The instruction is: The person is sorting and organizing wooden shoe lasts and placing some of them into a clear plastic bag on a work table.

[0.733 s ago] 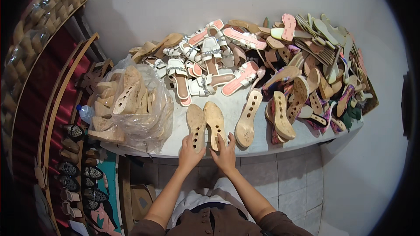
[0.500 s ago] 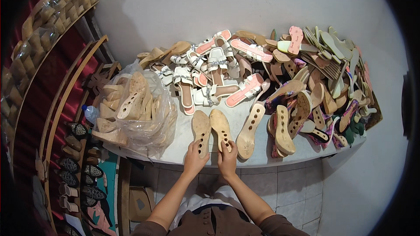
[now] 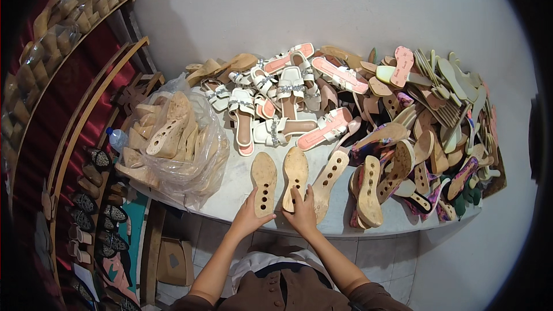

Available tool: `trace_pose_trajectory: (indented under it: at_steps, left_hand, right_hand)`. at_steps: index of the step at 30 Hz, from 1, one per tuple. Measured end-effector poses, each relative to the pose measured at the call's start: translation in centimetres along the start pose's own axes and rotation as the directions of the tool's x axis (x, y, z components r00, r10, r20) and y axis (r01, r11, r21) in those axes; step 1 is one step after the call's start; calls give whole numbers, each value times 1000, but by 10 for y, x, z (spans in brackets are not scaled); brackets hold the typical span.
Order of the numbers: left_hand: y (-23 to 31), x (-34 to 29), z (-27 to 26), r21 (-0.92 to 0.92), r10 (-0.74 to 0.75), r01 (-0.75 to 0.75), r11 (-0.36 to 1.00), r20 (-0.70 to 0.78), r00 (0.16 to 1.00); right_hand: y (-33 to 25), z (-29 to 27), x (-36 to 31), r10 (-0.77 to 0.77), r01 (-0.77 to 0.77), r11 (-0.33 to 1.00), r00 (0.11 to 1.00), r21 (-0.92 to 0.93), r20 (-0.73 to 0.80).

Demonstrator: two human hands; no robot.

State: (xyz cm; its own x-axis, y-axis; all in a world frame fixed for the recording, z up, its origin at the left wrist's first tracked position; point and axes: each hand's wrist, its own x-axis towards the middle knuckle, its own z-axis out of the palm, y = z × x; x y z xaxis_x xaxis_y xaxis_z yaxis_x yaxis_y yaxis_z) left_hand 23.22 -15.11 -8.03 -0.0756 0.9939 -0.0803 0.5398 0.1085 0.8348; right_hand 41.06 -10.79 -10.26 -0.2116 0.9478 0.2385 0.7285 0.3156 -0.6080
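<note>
Clear plastic bag (image 3: 199,181), left end of the table: filled with wooden wedges (image 3: 170,126), likely bagged to keep loose pieces together.

White sandals (image 3: 291,86), several, embellished straps, some coral insoles: a loose cluster toward the back, which leaves the front edge for handwork.

Left hand (image 3: 252,219): grasping the near end of the first wooden sole (image 3: 264,178), thumb across the base, fingers along the outer side. The grip seems chosen to keep the broad end and the row of holes uncovered. Sole at the table's front edge, broad end pointing away from the person; whether it rests or is lifted, cannot tell.

Right hand (image 3: 300,210): grasping the near end of the second wooden sole (image 3: 295,167), fingers over its lower part. Just beside the first, a gap between; the matching direction suggests a side-by-side view.

Third wooden sole (image 3: 331,178): lying unheld beside the right hand, its near end partly behind it.

Heap of soles, insoles and patterned wedges (image 3: 403,158), right end: mixed, overlapping, apparently stacked for reach rather than order.

Surface and room: upper shelf of wooden pieces (image 3: 86,0); red curtain (image 3: 69,75); wooden rack (image 3: 106,86) with finished shoes (image 3: 83,201); blue-capped bottle (image 3: 117,139); cardboard box (image 3: 174,262) on floor; white-covered table (image 3: 230,193), edge bowed by the lens; pale wall (image 3: 288,6); tiled floor (image 3: 377,256).
</note>
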Motion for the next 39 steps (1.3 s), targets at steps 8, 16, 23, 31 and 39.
trace_pose_trajectory:
  at_steps: [8,16,23,31,39]
  left_hand:
    - [-12,-7,7,-183,20,-31,983,-65,998]
    - [-8,25,21,6,56,-56,998,-195,979]
    - [-22,42,10,-18,101,-106,994,-176,979]
    - [-25,58,-24,-153,43,-53,987,-66,997]
    - [-14,46,-74,-45,158,-159,986,-27,987]
  right_hand:
    - [18,7,6,-106,92,986,990,139,91]
    - [12,8,10,-116,111,988,993,108,34]
    - [1,20,16,-87,89,983,996,161,-18]
    - [-32,44,20,-38,40,997,999,62,-29]
    - [-86,29,47,79,-33,955,987,-296,143]
